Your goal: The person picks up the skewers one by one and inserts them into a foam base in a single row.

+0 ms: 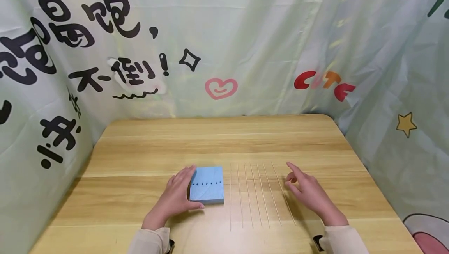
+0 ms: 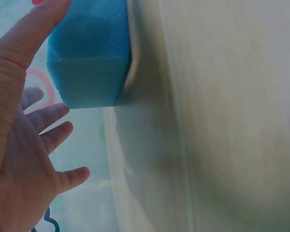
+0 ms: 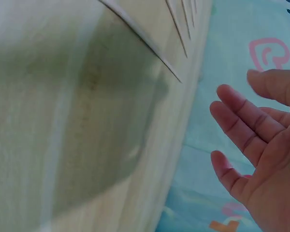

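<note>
A blue block (image 1: 207,185) with a row of small dark holes across its top lies on the table. My left hand (image 1: 179,193) holds its left end, thumb along the near side and fingers at the far left corner. In the left wrist view, the thumb is beside the block (image 2: 89,58) and the other fingers of the hand (image 2: 29,145) are spread. Several thin sticks (image 1: 261,195) lie side by side to the block's right. My right hand (image 1: 310,193) hovers right of them, empty, fingers loosely bent; the right wrist view shows the hand (image 3: 266,140) apart from the sticks (image 3: 145,41).
The wooden table (image 1: 210,141) has rounded far corners. Behind it and along both sides hangs a pale green curtain (image 1: 259,51) with printed characters, a pink heart and a yellow star.
</note>
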Demonstrator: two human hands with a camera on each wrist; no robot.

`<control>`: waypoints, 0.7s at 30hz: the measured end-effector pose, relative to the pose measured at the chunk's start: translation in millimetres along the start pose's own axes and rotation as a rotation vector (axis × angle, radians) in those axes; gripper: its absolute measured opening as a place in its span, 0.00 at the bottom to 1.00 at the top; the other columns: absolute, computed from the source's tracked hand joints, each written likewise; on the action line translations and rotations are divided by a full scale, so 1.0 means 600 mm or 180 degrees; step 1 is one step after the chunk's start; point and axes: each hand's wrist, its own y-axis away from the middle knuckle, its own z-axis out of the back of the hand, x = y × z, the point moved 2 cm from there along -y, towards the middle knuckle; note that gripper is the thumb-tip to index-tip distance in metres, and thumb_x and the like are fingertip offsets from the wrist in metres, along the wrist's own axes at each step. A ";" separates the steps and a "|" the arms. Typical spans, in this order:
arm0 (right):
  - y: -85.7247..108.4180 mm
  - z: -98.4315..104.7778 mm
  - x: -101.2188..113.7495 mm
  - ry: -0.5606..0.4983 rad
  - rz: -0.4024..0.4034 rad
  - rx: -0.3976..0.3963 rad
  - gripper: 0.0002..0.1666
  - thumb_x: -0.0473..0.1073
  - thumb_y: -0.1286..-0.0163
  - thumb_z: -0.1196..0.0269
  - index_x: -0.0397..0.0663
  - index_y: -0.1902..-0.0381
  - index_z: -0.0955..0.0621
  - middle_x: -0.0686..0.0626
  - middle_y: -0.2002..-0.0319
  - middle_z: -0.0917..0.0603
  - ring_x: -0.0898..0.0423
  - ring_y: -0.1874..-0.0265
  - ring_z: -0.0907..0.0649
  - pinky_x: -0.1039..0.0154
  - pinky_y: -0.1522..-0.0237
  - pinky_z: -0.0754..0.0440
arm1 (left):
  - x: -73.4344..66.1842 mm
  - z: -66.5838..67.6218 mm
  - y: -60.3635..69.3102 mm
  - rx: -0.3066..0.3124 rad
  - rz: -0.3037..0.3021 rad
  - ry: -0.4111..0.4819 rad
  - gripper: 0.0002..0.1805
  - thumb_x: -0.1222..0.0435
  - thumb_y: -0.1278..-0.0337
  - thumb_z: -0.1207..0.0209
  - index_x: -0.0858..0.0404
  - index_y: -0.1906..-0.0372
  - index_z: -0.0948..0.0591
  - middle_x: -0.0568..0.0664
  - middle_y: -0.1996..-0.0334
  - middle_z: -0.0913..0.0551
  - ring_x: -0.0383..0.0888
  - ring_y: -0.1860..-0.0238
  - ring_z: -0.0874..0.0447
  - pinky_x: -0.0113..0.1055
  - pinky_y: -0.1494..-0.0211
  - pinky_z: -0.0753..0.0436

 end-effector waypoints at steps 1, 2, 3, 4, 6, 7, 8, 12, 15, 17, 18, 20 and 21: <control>-0.001 -0.003 -0.002 -0.0058 -0.0001 0.0026 0.35 0.31 0.40 0.36 0.33 0.36 0.35 0.54 0.67 0.19 0.59 0.68 0.21 0.64 0.69 0.23 | 0.000 0.000 -0.001 -0.0007 -0.0003 0.0003 0.68 0.43 0.80 0.24 0.63 0.27 0.45 0.57 0.29 0.42 0.55 0.29 0.47 0.61 0.32 0.48; -0.002 -0.005 -0.005 -0.0125 -0.0012 0.0064 0.34 0.30 0.40 0.36 0.32 0.37 0.35 0.56 0.68 0.20 0.60 0.69 0.22 0.66 0.71 0.24 | 0.000 0.000 -0.001 -0.0015 -0.0007 0.0006 0.68 0.43 0.80 0.24 0.63 0.27 0.45 0.57 0.29 0.42 0.55 0.29 0.47 0.61 0.32 0.48; -0.002 -0.008 -0.007 -0.0202 -0.0041 0.0109 0.34 0.30 0.40 0.37 0.32 0.37 0.35 0.56 0.69 0.21 0.62 0.70 0.23 0.67 0.71 0.24 | 0.000 0.000 -0.001 -0.0021 -0.0004 0.0013 0.68 0.44 0.80 0.24 0.63 0.27 0.45 0.57 0.29 0.41 0.54 0.29 0.47 0.61 0.32 0.48; -0.003 -0.011 -0.010 -0.0275 -0.0071 0.0148 0.34 0.29 0.40 0.37 0.32 0.37 0.35 0.56 0.70 0.22 0.63 0.70 0.24 0.67 0.71 0.24 | 0.000 0.000 -0.001 -0.0027 -0.0007 0.0023 0.67 0.44 0.79 0.24 0.63 0.27 0.44 0.57 0.29 0.41 0.54 0.29 0.46 0.61 0.32 0.48; -0.004 -0.017 -0.014 -0.0417 -0.0134 0.0199 0.32 0.28 0.40 0.37 0.32 0.39 0.35 0.55 0.71 0.22 0.64 0.71 0.24 0.67 0.70 0.24 | 0.000 0.000 -0.001 -0.0028 -0.0006 0.0039 0.67 0.44 0.79 0.24 0.62 0.27 0.44 0.57 0.29 0.41 0.54 0.29 0.46 0.61 0.32 0.48; -0.005 -0.021 -0.017 -0.0486 -0.0190 0.0220 0.31 0.28 0.40 0.37 0.32 0.40 0.34 0.55 0.72 0.23 0.64 0.72 0.25 0.67 0.70 0.23 | 0.001 -0.001 -0.001 -0.0029 -0.0009 0.0037 0.66 0.44 0.78 0.24 0.62 0.27 0.44 0.57 0.29 0.41 0.54 0.29 0.46 0.61 0.32 0.48; -0.005 -0.024 -0.020 -0.0548 -0.0236 0.0237 0.30 0.28 0.40 0.37 0.32 0.41 0.33 0.54 0.72 0.22 0.65 0.73 0.25 0.68 0.71 0.23 | 0.001 -0.002 -0.001 -0.0034 -0.0015 0.0030 0.66 0.44 0.78 0.24 0.62 0.27 0.44 0.57 0.29 0.40 0.54 0.29 0.46 0.62 0.32 0.47; -0.006 -0.038 -0.028 -0.0789 -0.0471 0.0298 0.24 0.28 0.40 0.37 0.32 0.47 0.31 0.52 0.73 0.21 0.65 0.76 0.25 0.69 0.73 0.24 | 0.003 -0.004 0.000 -0.0103 -0.0079 -0.0037 0.66 0.44 0.79 0.24 0.63 0.28 0.43 0.57 0.30 0.39 0.55 0.30 0.44 0.63 0.33 0.46; -0.006 -0.048 -0.033 -0.0922 -0.0682 0.0340 0.22 0.28 0.41 0.37 0.33 0.50 0.31 0.52 0.74 0.21 0.63 0.77 0.25 0.69 0.74 0.25 | 0.004 -0.006 0.000 -0.0168 -0.0140 -0.0082 0.66 0.44 0.80 0.24 0.64 0.28 0.42 0.58 0.31 0.38 0.56 0.31 0.43 0.64 0.34 0.45; -0.005 -0.054 -0.034 -0.0939 -0.0829 0.0357 0.22 0.29 0.41 0.36 0.33 0.51 0.32 0.52 0.75 0.22 0.62 0.77 0.26 0.69 0.74 0.26 | 0.004 -0.007 0.000 -0.0171 -0.0160 -0.0110 0.66 0.43 0.80 0.24 0.64 0.28 0.42 0.58 0.30 0.38 0.56 0.31 0.43 0.64 0.34 0.45; -0.005 -0.056 -0.035 -0.0939 -0.0911 0.0365 0.22 0.30 0.41 0.36 0.33 0.51 0.32 0.52 0.75 0.22 0.61 0.77 0.26 0.69 0.75 0.26 | 0.004 -0.007 0.000 -0.0173 -0.0165 -0.0126 0.66 0.43 0.80 0.24 0.64 0.29 0.42 0.58 0.30 0.38 0.56 0.31 0.43 0.64 0.34 0.45; -0.006 -0.060 -0.035 -0.0883 -0.1024 0.0348 0.23 0.31 0.42 0.35 0.34 0.52 0.32 0.52 0.76 0.23 0.61 0.77 0.27 0.69 0.75 0.27 | 0.005 -0.007 0.000 -0.0149 -0.0155 -0.0151 0.65 0.43 0.79 0.24 0.64 0.29 0.41 0.57 0.30 0.39 0.55 0.31 0.43 0.64 0.34 0.45; -0.007 -0.061 -0.034 -0.0825 -0.1059 0.0333 0.23 0.32 0.42 0.34 0.34 0.53 0.32 0.53 0.77 0.23 0.60 0.78 0.27 0.69 0.75 0.27 | 0.004 -0.007 0.000 -0.0141 -0.0151 -0.0166 0.65 0.43 0.78 0.24 0.64 0.29 0.41 0.56 0.30 0.39 0.55 0.30 0.43 0.63 0.34 0.45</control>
